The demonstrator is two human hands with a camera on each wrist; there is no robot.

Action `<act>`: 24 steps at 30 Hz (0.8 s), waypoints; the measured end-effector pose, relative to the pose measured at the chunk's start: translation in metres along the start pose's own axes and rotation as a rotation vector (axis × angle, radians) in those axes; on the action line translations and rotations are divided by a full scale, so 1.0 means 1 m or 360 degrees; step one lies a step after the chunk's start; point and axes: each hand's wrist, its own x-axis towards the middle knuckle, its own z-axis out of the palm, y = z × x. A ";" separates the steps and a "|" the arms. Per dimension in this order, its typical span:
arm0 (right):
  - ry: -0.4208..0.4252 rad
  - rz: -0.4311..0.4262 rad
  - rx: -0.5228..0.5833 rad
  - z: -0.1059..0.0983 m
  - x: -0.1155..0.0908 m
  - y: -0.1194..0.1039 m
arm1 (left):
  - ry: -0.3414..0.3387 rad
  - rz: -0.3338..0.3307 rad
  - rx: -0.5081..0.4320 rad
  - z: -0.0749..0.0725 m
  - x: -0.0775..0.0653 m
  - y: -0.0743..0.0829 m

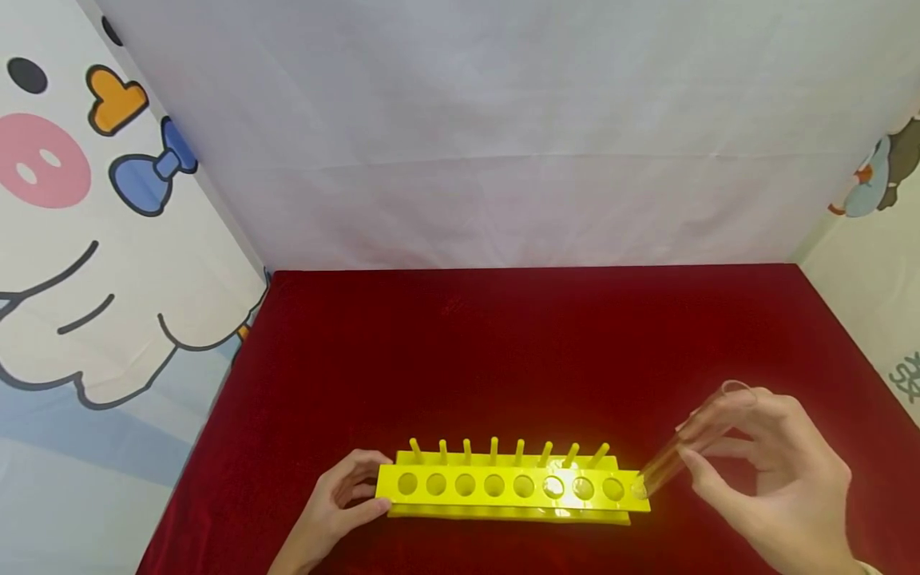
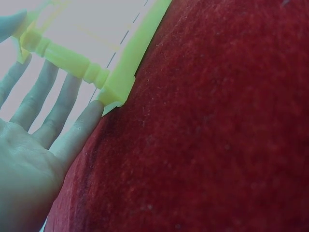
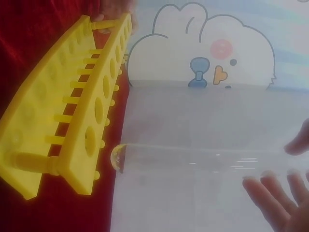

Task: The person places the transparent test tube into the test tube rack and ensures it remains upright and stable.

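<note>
A yellow test tube rack (image 1: 513,489) stands on the red cloth, its row of round holes facing up and its pegs along the far side. My left hand (image 1: 338,499) holds the rack's left end, thumb at the near corner and fingers round the far side; in the left wrist view the fingers (image 2: 63,106) reach to the yellow end post (image 2: 63,58). My right hand (image 1: 783,479) pinches a clear glass test tube (image 1: 690,443) between thumb and fingers. The tube leans, its rounded bottom overlapping the rack's right end in the head view; the right wrist view shows that bottom (image 3: 117,158) apart from the rack.
Red cloth (image 1: 503,343) covers the table and extends behind the rack. A pale curtain (image 1: 503,144) hangs at the table's far edge. Cartoon-printed cloth (image 1: 108,263) hangs on the left, with another printed cloth (image 1: 862,263) on the right.
</note>
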 end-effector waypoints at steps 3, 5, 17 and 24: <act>-0.0029 -0.0011 0.0001 0.001 0.001 0.002 | -0.0002 0.0009 0.0002 0.000 0.000 -0.001; -0.0051 -0.0022 0.0014 0.002 0.001 0.003 | -0.0005 0.0016 0.0001 -0.001 0.000 -0.001; -0.0093 -0.0018 -0.0009 0.007 0.004 0.004 | -0.0017 0.0021 0.0003 0.000 0.001 -0.002; -0.0122 -0.0047 0.0056 0.013 0.006 0.001 | -0.0014 0.0031 0.0000 0.000 0.002 -0.001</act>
